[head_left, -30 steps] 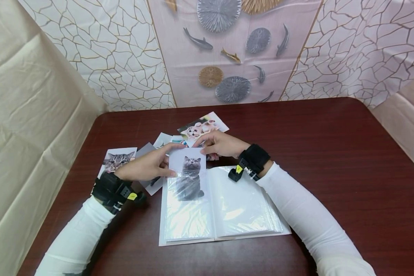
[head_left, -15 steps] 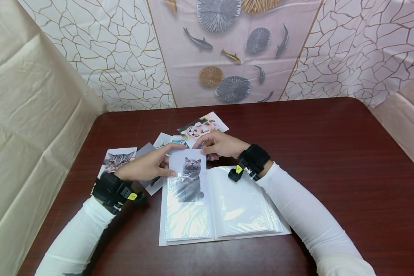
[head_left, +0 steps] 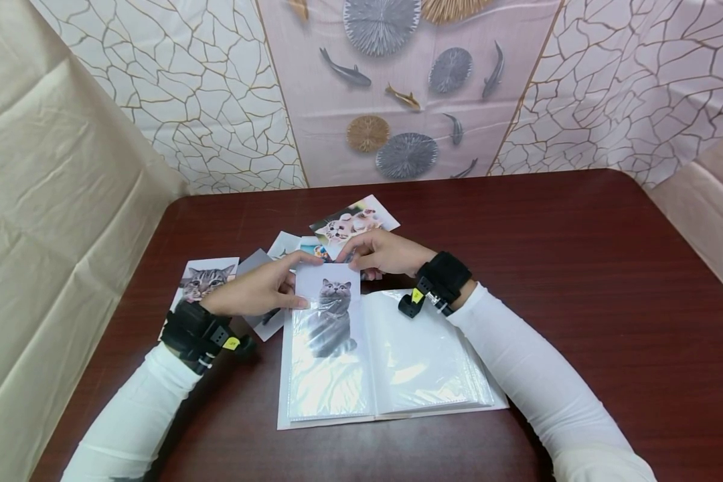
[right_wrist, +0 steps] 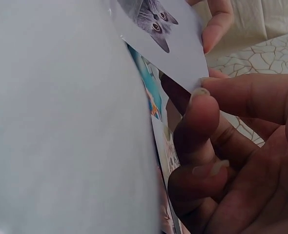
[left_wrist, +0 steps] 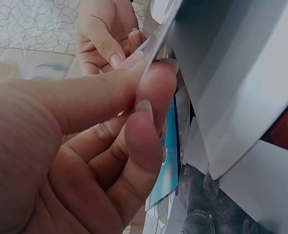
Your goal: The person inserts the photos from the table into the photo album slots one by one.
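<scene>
A photo of a grey cat [head_left: 336, 288] stands partly inside the clear left-hand pocket of an open photo album [head_left: 422, 368]. Its upper strip sticks out beyond the pocket's far edge. My right hand [head_left: 391, 253] pinches the photo's top right corner between thumb and finger, seen closely in the right wrist view, where the cat photo [right_wrist: 180, 53] slants away. At the left edge, my left hand [head_left: 265, 288] grips the album page's pocket. In the left wrist view, thumb and fingertips [left_wrist: 156, 87] pinch that thin, clear edge.
Loose photos lie behind and left of the album: a kitten photo [head_left: 355, 221] at the back, a tabby cat photo [head_left: 207, 278] at far left, and several overlapping ones between. All rest on a dark red-brown table [head_left: 554, 268]. Patterned cloth [head_left: 205, 87] hangs behind it.
The cat photo has slid a little toward me, deeper into the pocket, so less of it sticks out. Both hands stay almost in place.
</scene>
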The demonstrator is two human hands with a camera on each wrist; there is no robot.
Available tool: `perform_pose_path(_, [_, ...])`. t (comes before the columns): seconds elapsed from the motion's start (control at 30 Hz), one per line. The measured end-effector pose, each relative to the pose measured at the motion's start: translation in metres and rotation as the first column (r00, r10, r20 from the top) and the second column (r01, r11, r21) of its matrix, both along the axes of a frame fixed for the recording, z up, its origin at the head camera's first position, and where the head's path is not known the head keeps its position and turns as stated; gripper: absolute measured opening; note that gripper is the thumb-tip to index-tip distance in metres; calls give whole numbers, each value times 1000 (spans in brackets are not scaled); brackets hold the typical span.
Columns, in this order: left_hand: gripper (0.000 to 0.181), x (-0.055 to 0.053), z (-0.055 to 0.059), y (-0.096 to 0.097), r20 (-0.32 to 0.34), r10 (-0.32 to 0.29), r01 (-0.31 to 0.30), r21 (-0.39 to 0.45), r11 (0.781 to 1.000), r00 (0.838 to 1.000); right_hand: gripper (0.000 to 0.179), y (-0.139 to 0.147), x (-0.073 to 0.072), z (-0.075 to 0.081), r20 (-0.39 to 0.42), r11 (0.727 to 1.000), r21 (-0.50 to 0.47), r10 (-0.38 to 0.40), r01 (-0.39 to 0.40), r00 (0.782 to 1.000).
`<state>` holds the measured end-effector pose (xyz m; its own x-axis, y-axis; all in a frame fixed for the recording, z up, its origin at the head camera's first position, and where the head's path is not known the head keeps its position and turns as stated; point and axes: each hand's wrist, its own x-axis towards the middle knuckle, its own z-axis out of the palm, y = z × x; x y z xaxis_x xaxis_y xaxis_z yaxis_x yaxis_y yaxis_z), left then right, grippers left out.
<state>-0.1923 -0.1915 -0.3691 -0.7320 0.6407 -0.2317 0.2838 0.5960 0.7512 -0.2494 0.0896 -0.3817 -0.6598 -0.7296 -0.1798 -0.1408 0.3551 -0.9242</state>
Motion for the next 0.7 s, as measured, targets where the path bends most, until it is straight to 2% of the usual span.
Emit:
perform_pose_path(0.43, [68,0,-1,0,-17,10,-11,-35,999,1000,23,-1,0,0,18,1000,-13,14,-14,1000])
perform_pose_path(0.7, [64,1,-1,0,-5,2,-2,-7,1000,1000,23,0,0,1,0,1000,-7,21,-21,1000])
